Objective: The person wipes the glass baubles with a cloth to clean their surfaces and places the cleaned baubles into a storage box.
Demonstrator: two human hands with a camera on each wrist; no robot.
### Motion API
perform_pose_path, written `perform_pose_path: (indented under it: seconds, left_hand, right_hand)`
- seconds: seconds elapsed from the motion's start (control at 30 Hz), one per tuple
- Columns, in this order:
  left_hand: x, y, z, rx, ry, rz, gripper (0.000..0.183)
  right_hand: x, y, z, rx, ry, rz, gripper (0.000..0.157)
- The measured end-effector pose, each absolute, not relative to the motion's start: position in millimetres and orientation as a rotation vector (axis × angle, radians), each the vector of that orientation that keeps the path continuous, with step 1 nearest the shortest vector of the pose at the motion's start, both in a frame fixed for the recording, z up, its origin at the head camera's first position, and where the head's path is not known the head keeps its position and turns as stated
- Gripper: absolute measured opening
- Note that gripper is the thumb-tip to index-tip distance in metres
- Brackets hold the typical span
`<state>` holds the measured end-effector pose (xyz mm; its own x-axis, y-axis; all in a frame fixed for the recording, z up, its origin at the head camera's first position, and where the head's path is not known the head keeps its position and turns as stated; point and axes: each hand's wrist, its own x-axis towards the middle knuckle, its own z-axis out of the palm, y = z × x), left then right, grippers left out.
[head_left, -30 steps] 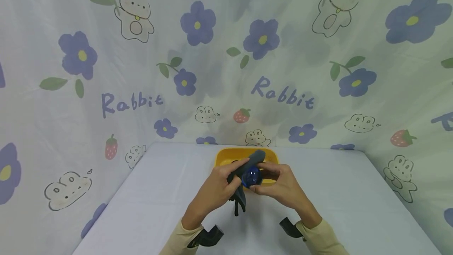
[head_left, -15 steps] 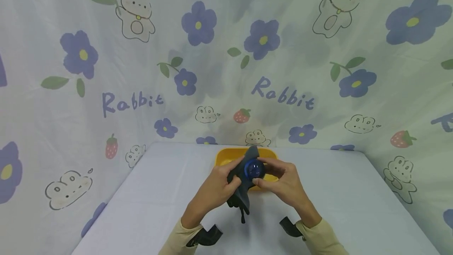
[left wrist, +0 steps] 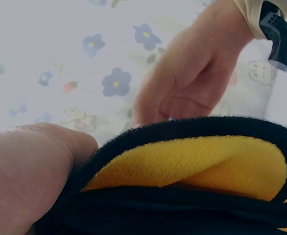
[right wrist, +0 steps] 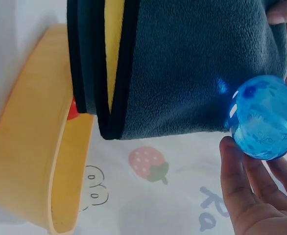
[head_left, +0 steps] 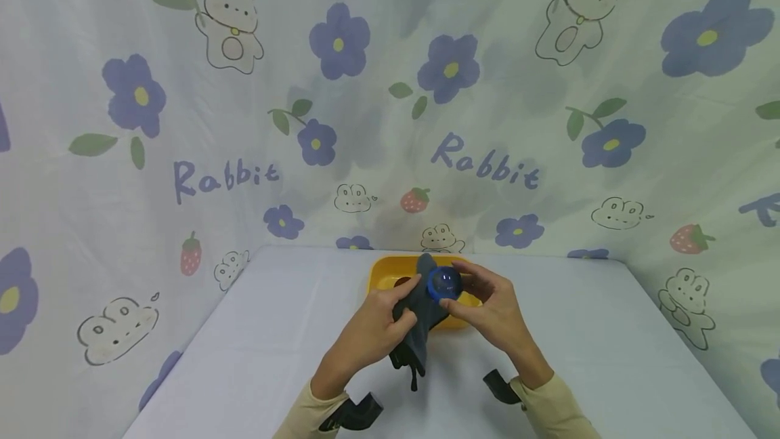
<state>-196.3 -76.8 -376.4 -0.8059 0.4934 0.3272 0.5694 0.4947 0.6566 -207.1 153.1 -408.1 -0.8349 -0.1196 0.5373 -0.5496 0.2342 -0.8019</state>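
Note:
A folded microfibre cloth (head_left: pixel 419 310), dark grey outside with black edging, hangs from my left hand (head_left: pixel 373 322), which pinches it between thumb and fingers. In the left wrist view the cloth's yellow inner side (left wrist: pixel 202 161) shows between the black edges. My right hand (head_left: pixel 498 307) holds a clear blue glass-like ball (head_left: pixel 447 283) between thumb and fingertips, just right of the cloth. Seen from the right wrist, the ball (right wrist: pixel 265 117) is against or very near the grey face of the cloth (right wrist: pixel 192 68); actual contact is hard to tell.
Behind and below the hands, a yellow plastic basin (head_left: pixel 385 263) stands on the white-covered table (head_left: pixel 305 310). Something round and red (right wrist: pixel 73 110) lies in it, partly hidden by the cloth. A patterned curtain (head_left: pixel 378 107) encloses the table's back and sides.
The ball in my right hand has shifted right and slightly upward, away from the cloth's middle. The cloth has swung more upright. My left hand has barely moved.

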Motion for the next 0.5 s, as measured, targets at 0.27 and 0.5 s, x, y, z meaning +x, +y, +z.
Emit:
perform_pose_path:
  seconds: [0.27, 0.5]
  left_hand:
    - [-195.6, -75.1, -376.9, -0.947, -2.626, -1.227, 0.054]
    - [-194.3, -74.0, -376.0, -0.973, -2.622, -1.25, 0.053]
  right_hand:
    - [-209.9, 155.6, -406.4, 0.635, -2.224, 1.597, 0.061]
    - [-211.5, 157.5, -409.0, 0.621, -2.334, 1.587, 0.058]
